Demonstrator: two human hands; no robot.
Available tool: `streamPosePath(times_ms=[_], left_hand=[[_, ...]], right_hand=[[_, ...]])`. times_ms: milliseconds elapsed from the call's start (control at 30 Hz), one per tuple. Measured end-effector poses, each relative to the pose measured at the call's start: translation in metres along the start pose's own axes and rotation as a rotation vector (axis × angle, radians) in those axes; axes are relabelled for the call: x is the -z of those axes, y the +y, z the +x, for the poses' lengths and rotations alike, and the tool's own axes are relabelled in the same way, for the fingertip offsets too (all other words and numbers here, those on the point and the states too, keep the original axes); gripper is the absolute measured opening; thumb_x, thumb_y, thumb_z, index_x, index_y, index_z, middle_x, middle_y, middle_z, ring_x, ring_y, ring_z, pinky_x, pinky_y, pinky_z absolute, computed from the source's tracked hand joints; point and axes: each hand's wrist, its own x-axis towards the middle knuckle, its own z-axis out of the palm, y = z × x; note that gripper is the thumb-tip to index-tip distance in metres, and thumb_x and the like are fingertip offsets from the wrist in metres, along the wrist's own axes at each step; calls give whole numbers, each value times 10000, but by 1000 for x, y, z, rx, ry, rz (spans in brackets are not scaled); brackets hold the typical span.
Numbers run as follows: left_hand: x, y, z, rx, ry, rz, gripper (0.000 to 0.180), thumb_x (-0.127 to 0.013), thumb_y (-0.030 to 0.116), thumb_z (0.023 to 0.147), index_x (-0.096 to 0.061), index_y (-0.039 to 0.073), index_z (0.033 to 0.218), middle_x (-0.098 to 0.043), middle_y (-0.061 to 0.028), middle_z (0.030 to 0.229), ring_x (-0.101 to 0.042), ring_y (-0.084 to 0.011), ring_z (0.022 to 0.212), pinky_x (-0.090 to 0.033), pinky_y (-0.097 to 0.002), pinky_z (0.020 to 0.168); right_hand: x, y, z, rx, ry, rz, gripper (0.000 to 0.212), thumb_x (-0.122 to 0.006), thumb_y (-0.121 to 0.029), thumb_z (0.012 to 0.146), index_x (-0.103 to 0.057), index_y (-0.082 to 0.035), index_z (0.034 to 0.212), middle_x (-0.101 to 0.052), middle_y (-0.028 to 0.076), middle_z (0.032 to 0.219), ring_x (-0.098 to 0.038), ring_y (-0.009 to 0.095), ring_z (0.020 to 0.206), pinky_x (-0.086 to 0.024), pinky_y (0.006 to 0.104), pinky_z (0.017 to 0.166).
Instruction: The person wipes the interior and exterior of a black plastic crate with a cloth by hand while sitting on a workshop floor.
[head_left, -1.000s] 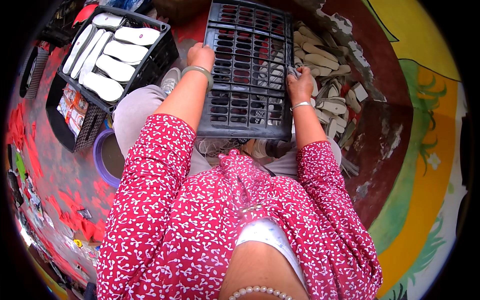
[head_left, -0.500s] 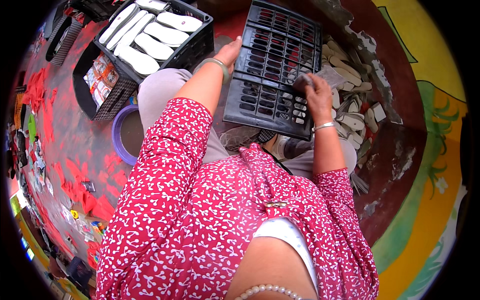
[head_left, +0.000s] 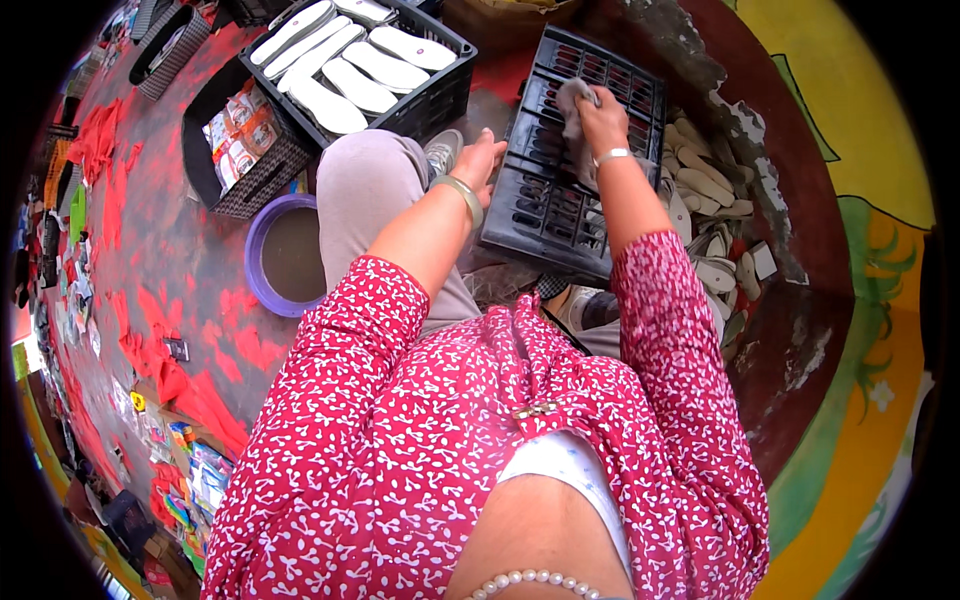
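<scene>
A black slotted plastic crate (head_left: 548, 243) stands tilted in front of me, its slotted face toward me. My right hand (head_left: 604, 122) is closed round a grey cloth (head_left: 578, 105), which lies against the upper part of that face and hangs down along it. Beside the crate's left edge is my left hand (head_left: 478, 165), fingers stretched out and holding nothing. Whether its fingertips touch the edge, I cannot tell.
At the upper left a black crate (head_left: 462, 72) holds white insoles (head_left: 362, 88). Next to it are a dark woven bin (head_left: 262, 187) with packets and a purple basin (head_left: 254, 262) of murky water. Loose insoles (head_left: 703, 183) lie heaped by the right wall. Red scraps (head_left: 165, 360) litter the floor.
My right hand has moved up the crate's face with the cloth. My left hand has come off the crate's upper left edge and dropped lower. The view has shifted slightly.
</scene>
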Motion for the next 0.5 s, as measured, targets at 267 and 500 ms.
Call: streamPosePath(times_ms=[267, 500], left_hand=[[8, -22, 0, -146, 9, -32, 771, -166, 585, 929, -229, -8, 1418, -155, -156, 1509, -78, -262, 1408, -45, -372, 1129], [8, -22, 5, -85, -158, -88, 815, -154, 612, 915, -228, -31, 1410, -164, -172, 1503, -99, -282, 1401, -49, -369, 1129]], right_hand=[[-65, -23, -44, 331, -134, -580, 179, -570, -89, 755, -699, -25, 860, -609, 186, 1005, -579, 343, 962, -491, 388, 828], [-39, -28, -106, 307, -224, -426, 145, -574, -88, 726, -684, -28, 800, -608, 198, 891, -590, 368, 845, -484, 421, 754]])
